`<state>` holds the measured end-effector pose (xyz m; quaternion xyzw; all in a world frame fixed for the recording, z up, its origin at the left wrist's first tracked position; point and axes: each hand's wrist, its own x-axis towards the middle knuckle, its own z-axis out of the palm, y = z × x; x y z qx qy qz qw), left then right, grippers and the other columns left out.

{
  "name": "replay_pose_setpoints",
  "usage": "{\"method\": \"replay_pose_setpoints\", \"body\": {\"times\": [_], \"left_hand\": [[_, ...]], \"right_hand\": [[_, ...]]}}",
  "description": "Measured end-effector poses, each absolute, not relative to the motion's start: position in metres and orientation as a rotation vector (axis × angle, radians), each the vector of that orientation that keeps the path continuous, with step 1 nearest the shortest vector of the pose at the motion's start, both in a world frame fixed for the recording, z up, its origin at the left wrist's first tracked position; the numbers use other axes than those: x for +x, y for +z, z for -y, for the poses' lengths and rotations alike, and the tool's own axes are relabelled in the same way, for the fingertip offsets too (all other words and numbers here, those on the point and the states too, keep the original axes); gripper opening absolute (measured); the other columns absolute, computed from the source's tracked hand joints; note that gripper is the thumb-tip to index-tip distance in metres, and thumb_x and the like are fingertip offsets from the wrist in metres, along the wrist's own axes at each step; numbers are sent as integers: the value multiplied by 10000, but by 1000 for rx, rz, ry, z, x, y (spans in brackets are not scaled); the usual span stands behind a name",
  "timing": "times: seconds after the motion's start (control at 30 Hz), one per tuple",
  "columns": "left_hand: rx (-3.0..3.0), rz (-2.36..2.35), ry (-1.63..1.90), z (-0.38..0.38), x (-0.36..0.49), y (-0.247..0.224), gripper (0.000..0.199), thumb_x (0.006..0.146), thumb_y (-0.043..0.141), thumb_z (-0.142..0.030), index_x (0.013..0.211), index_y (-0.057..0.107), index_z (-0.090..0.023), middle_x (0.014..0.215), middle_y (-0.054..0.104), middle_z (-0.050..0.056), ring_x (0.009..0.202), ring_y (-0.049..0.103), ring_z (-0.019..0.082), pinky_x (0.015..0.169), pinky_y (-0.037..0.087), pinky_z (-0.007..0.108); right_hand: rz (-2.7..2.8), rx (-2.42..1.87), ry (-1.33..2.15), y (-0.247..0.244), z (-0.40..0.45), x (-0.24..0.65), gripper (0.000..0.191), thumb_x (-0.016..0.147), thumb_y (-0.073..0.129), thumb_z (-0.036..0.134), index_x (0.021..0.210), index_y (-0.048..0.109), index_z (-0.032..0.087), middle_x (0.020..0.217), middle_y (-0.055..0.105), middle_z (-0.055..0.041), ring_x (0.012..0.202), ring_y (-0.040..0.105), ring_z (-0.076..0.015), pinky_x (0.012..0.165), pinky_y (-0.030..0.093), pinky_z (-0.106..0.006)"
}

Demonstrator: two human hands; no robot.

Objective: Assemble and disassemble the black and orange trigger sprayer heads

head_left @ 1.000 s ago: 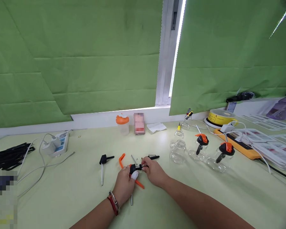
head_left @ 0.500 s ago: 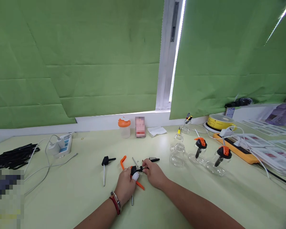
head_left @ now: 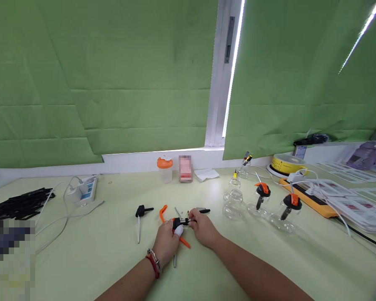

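Note:
My left hand point(head_left: 166, 240), with a white wrap on the thumb, is closed round a black mechanism point(head_left: 177, 223) that has a metal rod pointing down. The fingertips of my right hand point(head_left: 203, 228) pinch the right end of the same piece; what exactly they grip is too small to tell. Orange handles point(head_left: 163, 212) show beyond and below my left hand. Behind my right hand lie a black part point(head_left: 204, 211) and a spring point(head_left: 201, 208). A black-headed part with a metal rod point(head_left: 140, 211) lies to the left.
Glass jars point(head_left: 233, 209) stand to the right, two more with black and orange tops point(head_left: 263, 190). Farther right are a yellow spool point(head_left: 288, 162) and an orange tray point(head_left: 316, 200). On the left are a power strip point(head_left: 89, 188), cables and black strips point(head_left: 21, 202). An orange-lidded cup point(head_left: 165, 171) stands behind.
The camera view has shifted slightly. Both hands keep nearly the same grip on the black mechanism, and nothing on the table has visibly moved.

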<state>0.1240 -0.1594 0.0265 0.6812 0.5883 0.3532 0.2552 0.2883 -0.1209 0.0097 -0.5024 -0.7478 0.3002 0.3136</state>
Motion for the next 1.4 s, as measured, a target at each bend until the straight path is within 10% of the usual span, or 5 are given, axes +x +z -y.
{"method": "replay_pose_setpoints", "body": {"times": [1.4], "left_hand": [[1905,-1699,847,155,125,23,211,815,433,-335,724,531,-173,735,569,45,701,535,198,632,393,314]], "right_hand": [[1961,-1309,849,5,116,288,213,787,458,147,981,535,189,781,605,-24,717,543,-152,656,383,-255]]}}
